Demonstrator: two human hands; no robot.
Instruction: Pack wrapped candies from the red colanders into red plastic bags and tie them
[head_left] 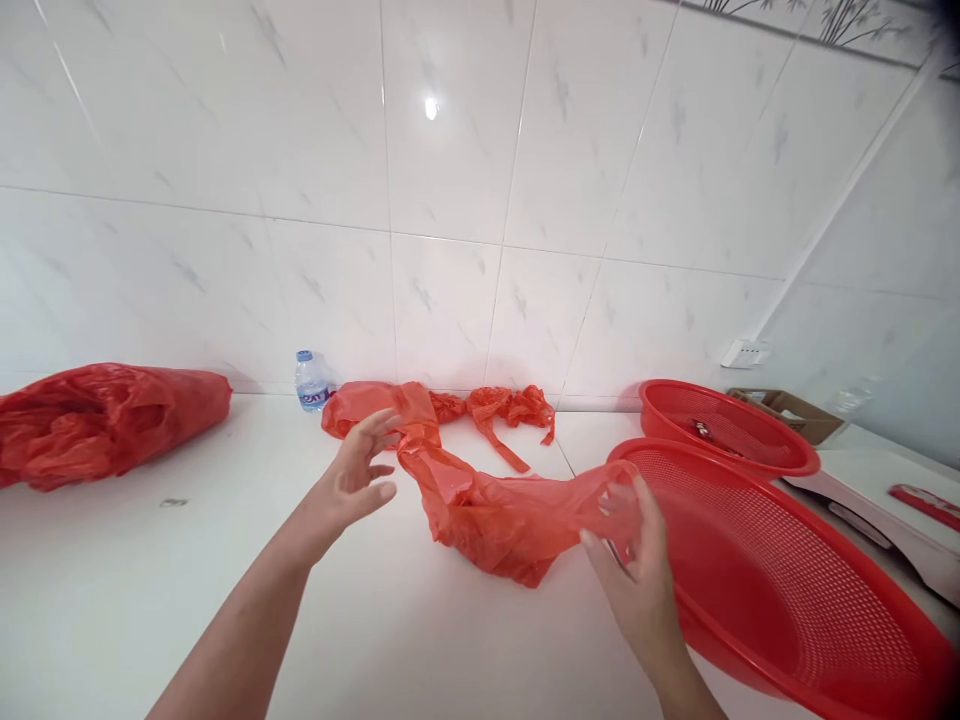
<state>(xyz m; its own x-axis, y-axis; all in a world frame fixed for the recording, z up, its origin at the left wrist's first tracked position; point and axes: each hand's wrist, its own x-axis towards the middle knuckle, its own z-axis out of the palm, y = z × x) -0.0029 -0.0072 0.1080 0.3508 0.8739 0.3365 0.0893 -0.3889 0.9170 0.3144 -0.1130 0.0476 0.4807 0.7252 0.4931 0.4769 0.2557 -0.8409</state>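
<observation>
A crumpled red plastic bag [495,515] lies on the white counter [112,590], stretched between my two hands. My left hand [356,475] is at the bag's left end, its fingers spread and just touching the plastic near a handle. My right hand [630,555] pinches the bag's right end, with thin plastic draped over the fingers. More red plastic bags [450,405] lie bunched against the tiled wall behind.
A large red mesh basket [795,590] sits at the right, a smaller one [727,425] behind it. A full red bag [105,420] lies at far left. A small water bottle [311,382] stands by the wall. A cardboard box [795,408] and a white appliance [885,520] are at far right.
</observation>
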